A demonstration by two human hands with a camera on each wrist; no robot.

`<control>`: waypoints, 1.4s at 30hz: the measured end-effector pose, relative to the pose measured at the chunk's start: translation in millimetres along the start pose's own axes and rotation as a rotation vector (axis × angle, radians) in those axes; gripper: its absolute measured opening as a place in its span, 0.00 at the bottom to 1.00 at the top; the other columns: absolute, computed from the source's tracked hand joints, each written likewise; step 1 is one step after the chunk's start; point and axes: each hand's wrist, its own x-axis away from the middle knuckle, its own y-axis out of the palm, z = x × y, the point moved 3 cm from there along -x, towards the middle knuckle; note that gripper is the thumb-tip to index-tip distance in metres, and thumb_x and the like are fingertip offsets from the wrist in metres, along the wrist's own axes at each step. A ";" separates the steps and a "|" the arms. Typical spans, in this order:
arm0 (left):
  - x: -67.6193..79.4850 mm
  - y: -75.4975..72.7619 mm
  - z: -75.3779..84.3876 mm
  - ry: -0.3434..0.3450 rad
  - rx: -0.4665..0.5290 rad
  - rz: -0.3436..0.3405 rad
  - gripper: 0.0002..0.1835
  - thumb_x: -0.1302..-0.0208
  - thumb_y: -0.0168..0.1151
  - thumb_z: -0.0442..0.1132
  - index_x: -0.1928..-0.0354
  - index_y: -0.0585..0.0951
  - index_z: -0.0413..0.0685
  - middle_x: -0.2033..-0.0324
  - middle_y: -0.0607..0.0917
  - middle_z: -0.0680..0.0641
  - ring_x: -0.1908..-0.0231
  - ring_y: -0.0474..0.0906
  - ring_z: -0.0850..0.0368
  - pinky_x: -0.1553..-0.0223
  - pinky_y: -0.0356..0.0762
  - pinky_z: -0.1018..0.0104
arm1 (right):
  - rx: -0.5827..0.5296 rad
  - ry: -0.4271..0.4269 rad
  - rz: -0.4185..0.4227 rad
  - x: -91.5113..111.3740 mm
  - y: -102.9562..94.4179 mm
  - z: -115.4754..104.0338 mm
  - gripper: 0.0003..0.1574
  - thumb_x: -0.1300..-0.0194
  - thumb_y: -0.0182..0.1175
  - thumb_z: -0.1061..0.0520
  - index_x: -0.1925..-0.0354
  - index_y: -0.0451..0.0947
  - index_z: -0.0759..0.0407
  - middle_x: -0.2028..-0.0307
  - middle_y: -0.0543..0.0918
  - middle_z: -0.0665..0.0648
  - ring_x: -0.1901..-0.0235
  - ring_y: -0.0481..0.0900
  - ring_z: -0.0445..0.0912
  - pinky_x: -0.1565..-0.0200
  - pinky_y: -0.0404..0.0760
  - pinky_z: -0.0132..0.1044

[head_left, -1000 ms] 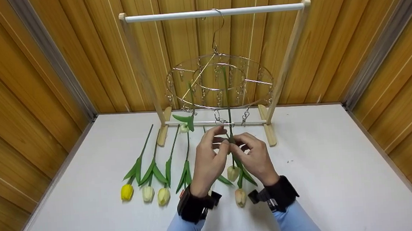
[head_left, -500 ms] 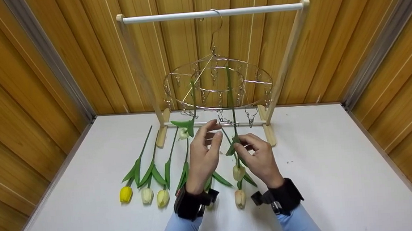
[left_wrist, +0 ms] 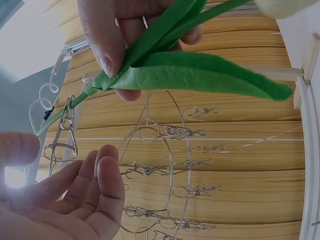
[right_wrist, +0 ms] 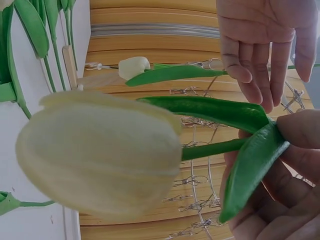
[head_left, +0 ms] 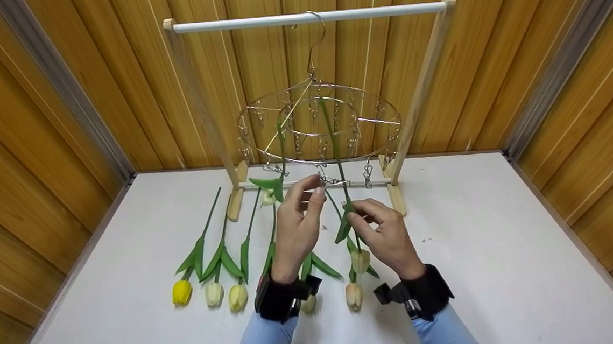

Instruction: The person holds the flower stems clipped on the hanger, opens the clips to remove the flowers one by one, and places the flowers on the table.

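My right hand [head_left: 383,234] pinches an artificial tulip by its green stem where the leaves begin. The pale cream bloom [right_wrist: 100,155] hangs down, and the stem points up past the hanger's ring in the head view. My left hand [head_left: 298,224] stays apart from that tulip, palm facing it, fingers loosely bent and holding nothing. In the left wrist view a wire clip [left_wrist: 62,135] overlaps the stem just above the left fingers. The round metal clip hanger [head_left: 323,160] hangs in front of both hands. Another white tulip [right_wrist: 134,67] hangs upside down from its left side.
A white rail [head_left: 371,12] on wooden legs bears the hanger. On the white table [head_left: 507,266] lie a yellow tulip [head_left: 182,292], several pale tulips such as a cream one [head_left: 214,294], and a peach one [head_left: 354,296] below the right hand. Wood-look panels [head_left: 374,54] stand behind.
My left hand has let go of the tulip's stem and drawn back to the left. The right hand keeps its pinch, and the stem's top now leans left.
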 end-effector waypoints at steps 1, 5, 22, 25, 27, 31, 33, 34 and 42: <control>-0.2 0.1 -0.1 -0.002 0.000 0.002 0.18 0.20 0.54 0.37 0.37 0.78 0.34 0.46 0.85 0.38 0.54 0.84 0.48 0.50 0.82 0.54 | -0.003 -0.003 -0.003 0.0 -0.2 -0.5 0.11 0.29 0.63 0.67 0.51 0.86 0.63 0.62 0.88 0.54 0.63 0.84 0.45 0.60 0.82 0.32; -1.3 0.8 -1.0 -0.005 -0.005 0.009 0.17 0.21 0.55 0.37 0.40 0.80 0.34 0.50 0.86 0.39 0.56 0.85 0.48 0.53 0.82 0.55 | -0.003 -0.003 -0.013 -0.4 -1.1 -1.9 0.11 0.30 0.63 0.68 0.51 0.86 0.64 0.61 0.88 0.54 0.63 0.85 0.46 0.59 0.82 0.33; -7.1 2.7 -6.7 -0.010 0.029 0.032 0.13 0.21 0.55 0.35 0.46 0.81 0.33 0.57 0.87 0.37 0.59 0.85 0.48 0.57 0.80 0.63 | 0.012 0.017 -0.051 -0.4 -0.2 -1.7 0.10 0.29 0.63 0.66 0.52 0.87 0.62 0.60 0.88 0.53 0.63 0.84 0.45 0.58 0.82 0.36; -7.5 2.3 -7.4 -0.023 0.043 0.028 0.12 0.22 0.56 0.35 0.47 0.80 0.32 0.59 0.86 0.38 0.60 0.84 0.48 0.58 0.79 0.65 | 0.013 0.035 -0.051 -0.2 -0.4 -1.6 0.10 0.28 0.62 0.65 0.51 0.86 0.61 0.59 0.88 0.53 0.62 0.85 0.46 0.58 0.82 0.36; -7.9 2.2 -7.4 -0.025 0.050 0.026 0.12 0.22 0.56 0.35 0.48 0.80 0.31 0.59 0.86 0.36 0.61 0.84 0.48 0.59 0.78 0.66 | 0.011 0.043 -0.043 -0.2 -1.1 -1.0 0.10 0.29 0.63 0.66 0.51 0.86 0.63 0.59 0.88 0.54 0.62 0.85 0.46 0.59 0.82 0.36; -8.7 2.5 -7.9 -0.027 0.049 0.023 0.11 0.23 0.57 0.35 0.50 0.80 0.31 0.61 0.85 0.35 0.62 0.83 0.48 0.62 0.76 0.67 | 0.012 0.045 -0.022 -0.1 -2.7 0.2 0.10 0.30 0.63 0.66 0.52 0.86 0.64 0.61 0.88 0.53 0.63 0.84 0.45 0.60 0.83 0.37; -8.7 2.6 -8.8 -0.027 0.043 0.021 0.11 0.23 0.57 0.35 0.51 0.80 0.32 0.62 0.85 0.37 0.63 0.83 0.48 0.63 0.76 0.68 | 0.014 0.046 -0.016 -0.3 -3.3 0.8 0.09 0.30 0.64 0.66 0.52 0.86 0.64 0.61 0.88 0.53 0.63 0.84 0.44 0.59 0.83 0.36; -8.6 2.6 -8.9 -0.027 0.042 0.019 0.11 0.23 0.57 0.35 0.51 0.80 0.32 0.62 0.85 0.37 0.63 0.83 0.48 0.63 0.76 0.68 | 0.015 0.045 -0.014 -0.2 -3.5 1.0 0.09 0.30 0.64 0.66 0.52 0.86 0.63 0.62 0.88 0.53 0.63 0.84 0.44 0.59 0.83 0.36; -8.0 2.5 -10.1 -0.032 0.035 0.005 0.10 0.23 0.57 0.35 0.52 0.80 0.33 0.63 0.85 0.39 0.63 0.83 0.48 0.63 0.76 0.67 | 0.023 0.051 -0.016 -0.3 -4.8 2.1 0.09 0.30 0.64 0.66 0.53 0.87 0.62 0.61 0.88 0.52 0.63 0.84 0.43 0.59 0.82 0.34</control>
